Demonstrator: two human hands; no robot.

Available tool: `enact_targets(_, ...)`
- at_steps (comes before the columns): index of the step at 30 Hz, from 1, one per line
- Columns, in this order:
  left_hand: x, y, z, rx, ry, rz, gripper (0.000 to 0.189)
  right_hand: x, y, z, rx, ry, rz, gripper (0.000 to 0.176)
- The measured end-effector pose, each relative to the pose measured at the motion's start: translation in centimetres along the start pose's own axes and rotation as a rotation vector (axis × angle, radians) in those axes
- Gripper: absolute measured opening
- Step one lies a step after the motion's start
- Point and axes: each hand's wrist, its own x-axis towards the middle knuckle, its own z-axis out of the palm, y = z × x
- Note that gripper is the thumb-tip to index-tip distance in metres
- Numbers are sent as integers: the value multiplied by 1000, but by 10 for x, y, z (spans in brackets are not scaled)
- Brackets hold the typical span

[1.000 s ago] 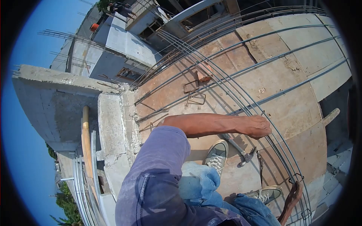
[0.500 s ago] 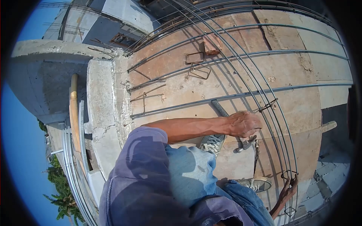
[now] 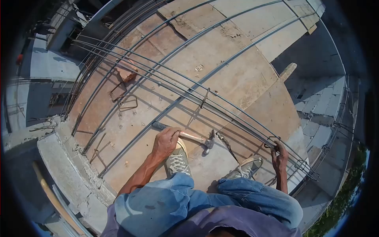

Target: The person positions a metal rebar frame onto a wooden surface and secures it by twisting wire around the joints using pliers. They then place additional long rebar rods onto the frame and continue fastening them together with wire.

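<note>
A long cage of thin rebar [image 3: 166, 83] runs diagonally across the boards, with wire stirrups around it. My right hand [image 3: 280, 158] is closed at a stirrup [image 3: 273, 138] near the cage's right end, thumb and fingertips against it. My left hand [image 3: 165, 143] has its fingers curled together just over a hammer's handle; whether they hold anything is hidden. The hammer [image 3: 192, 136] lies on the boards, its metal head to the right and its dark grip to the left. Another stirrup [image 3: 205, 98] sits around the bars midway along.
Thicker bars [image 3: 221, 66] cross beneath the cage. A broken brick [image 3: 126, 70] and loose stirrups [image 3: 128, 102] lie on the plywood deck [image 3: 252, 85]. My shoes [image 3: 178, 160] rest near the hammer. A concrete beam [image 3: 63, 162] borders the left; the deck drops off at right.
My view has turned, so the cage now slants down to the right. My left hand has drawn back from beside the cage to the hammer's handle. My right hand stays at the stirrup.
</note>
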Motion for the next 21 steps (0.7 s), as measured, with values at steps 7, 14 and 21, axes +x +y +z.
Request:
enact_targets(7,26,17,-21,-4,10,-38,18,-4,5,4,48,56,-30,51)
enact_targets(14,27,23,-19,138,-90,56,23,-11,15,6,412,0,169,58)
enact_targets(21,25,34,23,123,-288,219,29,-5,-3,-7,203,-30,152,57)
